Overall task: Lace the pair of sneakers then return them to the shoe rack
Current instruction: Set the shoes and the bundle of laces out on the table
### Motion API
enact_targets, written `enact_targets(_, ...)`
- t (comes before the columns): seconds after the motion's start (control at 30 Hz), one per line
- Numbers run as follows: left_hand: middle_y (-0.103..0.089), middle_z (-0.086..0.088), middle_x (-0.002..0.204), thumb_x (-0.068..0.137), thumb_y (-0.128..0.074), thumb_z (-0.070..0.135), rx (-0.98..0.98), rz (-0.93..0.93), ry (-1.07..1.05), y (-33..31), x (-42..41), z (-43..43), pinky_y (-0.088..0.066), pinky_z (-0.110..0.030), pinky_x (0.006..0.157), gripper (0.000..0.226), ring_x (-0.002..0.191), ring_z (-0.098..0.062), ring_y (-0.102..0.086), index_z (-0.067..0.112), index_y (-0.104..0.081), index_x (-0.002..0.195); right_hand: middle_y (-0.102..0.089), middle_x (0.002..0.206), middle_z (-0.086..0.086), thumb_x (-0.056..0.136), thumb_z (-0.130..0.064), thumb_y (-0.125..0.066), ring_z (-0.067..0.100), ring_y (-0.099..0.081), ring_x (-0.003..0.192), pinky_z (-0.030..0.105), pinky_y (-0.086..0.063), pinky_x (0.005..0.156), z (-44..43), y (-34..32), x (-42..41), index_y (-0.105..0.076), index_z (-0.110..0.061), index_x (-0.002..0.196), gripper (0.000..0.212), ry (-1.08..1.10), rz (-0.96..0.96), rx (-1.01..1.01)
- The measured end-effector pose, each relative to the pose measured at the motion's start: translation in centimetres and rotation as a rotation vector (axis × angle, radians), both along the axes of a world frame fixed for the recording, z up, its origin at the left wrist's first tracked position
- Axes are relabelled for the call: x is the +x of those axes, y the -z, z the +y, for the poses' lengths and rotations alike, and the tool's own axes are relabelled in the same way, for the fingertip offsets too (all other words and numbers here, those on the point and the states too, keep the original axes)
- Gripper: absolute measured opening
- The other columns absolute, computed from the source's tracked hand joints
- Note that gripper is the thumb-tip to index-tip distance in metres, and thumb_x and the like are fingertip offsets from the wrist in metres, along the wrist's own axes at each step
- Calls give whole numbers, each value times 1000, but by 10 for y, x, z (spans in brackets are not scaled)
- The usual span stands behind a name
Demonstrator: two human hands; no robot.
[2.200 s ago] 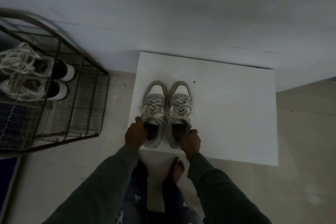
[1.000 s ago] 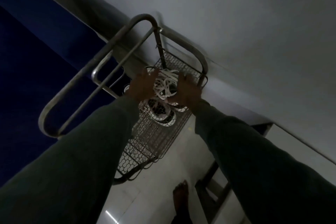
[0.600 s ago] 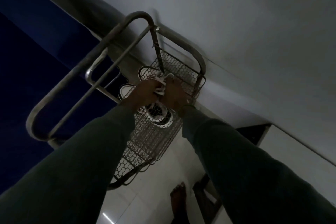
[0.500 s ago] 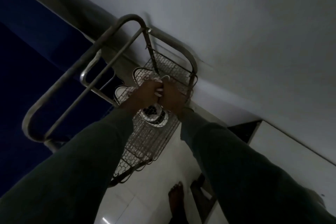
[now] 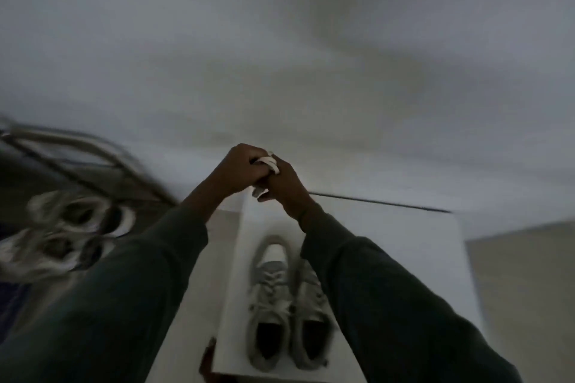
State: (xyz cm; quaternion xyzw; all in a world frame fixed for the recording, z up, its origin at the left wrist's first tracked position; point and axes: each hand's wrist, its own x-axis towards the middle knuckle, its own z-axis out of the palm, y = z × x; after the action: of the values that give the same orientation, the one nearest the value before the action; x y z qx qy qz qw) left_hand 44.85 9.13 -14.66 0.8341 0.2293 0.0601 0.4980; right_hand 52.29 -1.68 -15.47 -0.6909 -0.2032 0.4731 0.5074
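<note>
My left hand (image 5: 236,169) and my right hand (image 5: 284,185) are raised together in front of the wall, above the far edge of the white table (image 5: 404,246). Between them they grip a bundle of white laces (image 5: 267,162). A pair of grey sneakers (image 5: 272,301) with laces in them stands side by side on the table below my forearms, toes pointing away; my right sleeve covers part of the right shoe. At the left, blurred, a second pair of white and black sneakers (image 5: 67,236) sits on the metal shoe rack (image 5: 102,162).
A pale wall fills the upper half of the view. The floor (image 5: 522,289) shows to the right of the table and between table and rack. The picture is dim and smeared by motion.
Both hands have come away from the shoe rack carrying the white laces, and the view has swung right and down to the table with the grey sneakers.
</note>
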Motion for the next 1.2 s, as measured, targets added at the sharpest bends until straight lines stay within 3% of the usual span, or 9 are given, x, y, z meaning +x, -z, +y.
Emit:
enact_targets(0.13, -59, -19, 72, 82, -62, 4, -89, 3, 43, -18, 101, -116, -48, -37, 58, 18, 62, -25, -55, 12, -49, 92, -67, 73, 15, 81, 0, -52, 25, -62, 62, 32, -54, 58, -128, -24, 82, -61, -7, 101, 23, 225, -62, -31)
enact_targets(0.2, -61, -25, 75, 78, -65, 8, -130, 0, 95, -15, 136, -166, -52, -43, 58, 22, 60, -28, -57, 17, -51, 92, -67, 80, 23, 81, -2, -51, 26, -61, 64, 32, -53, 58, -184, -23, 112, -63, -9, 99, 23, 329, -76, -61)
enact_targets(0.33, -66, -12, 80, 79, -73, 17, -175, 58, 187, 9, 190, -258, -56, -38, 60, 26, 64, -27, -65, 15, -57, 100, -65, 74, 12, 82, -14, -52, 21, -60, 61, 31, -52, 58, -286, 0, 164, -64, -12, 102, 23, 470, -65, -134)
enact_targets(0.53, -68, -12, 97, 79, -65, 1, -279, 189, 228, 77, 209, -310, -51, -32, 61, 31, 73, -23, -66, 14, -58, 106, -67, 77, 14, 77, -8, -58, 22, -61, 59, 28, -52, 58, -362, 80, 194, -64, -4, 97, 22, 556, -10, -299)
enact_targets(0.63, -68, -11, 98, 83, -63, 8, -149, 181, 172, 130, 198, -308, -48, -25, 59, 21, 73, -22, -65, 17, -60, 102, -67, 82, 14, 72, -15, -61, 25, -63, 65, 32, -54, 60, -374, 135, 190, -58, -6, 101, 30, 571, 27, -321)
enact_targets(0.7, -67, -8, 106, 85, -62, 17, 53, 231, 162, 162, 190, -293, -50, -30, 72, 23, 90, -25, -65, 20, -61, 108, -64, 99, 15, 74, -20, -61, 30, -62, 80, 37, -58, 58, -374, 172, 184, -49, -10, 111, 41, 572, 9, -376)
enact_targets(0.87, -20, -13, 157, 94, -54, 42, 394, 685, 547, 219, 171, -249, -22, -35, 115, 73, 143, -29, -22, 14, -18, 151, -34, 130, 19, 83, -21, -63, 44, -52, 106, 45, -47, 90, -368, 254, 155, -33, -11, 137, 63, 447, -550, -626)
enact_targets(0.97, -16, -9, 158, 94, -52, 45, 343, 651, 537, 234, 160, -227, -17, -30, 114, 74, 144, -23, -19, 13, -18, 151, -37, 130, 15, 82, -24, -60, 40, -52, 107, 45, -48, 86, -364, 283, 134, -37, -13, 134, 57, 605, -768, -588)
enact_targets(1.2, -51, -11, 137, 93, -57, 39, 385, 302, 309, 214, 81, -216, -36, -23, 89, 53, 116, -22, -52, 16, -44, 138, -21, 144, 6, 80, -22, -65, 35, -57, 98, 44, -50, 88, -366, 290, 90, -36, -13, 134, 62, 773, -862, -319)
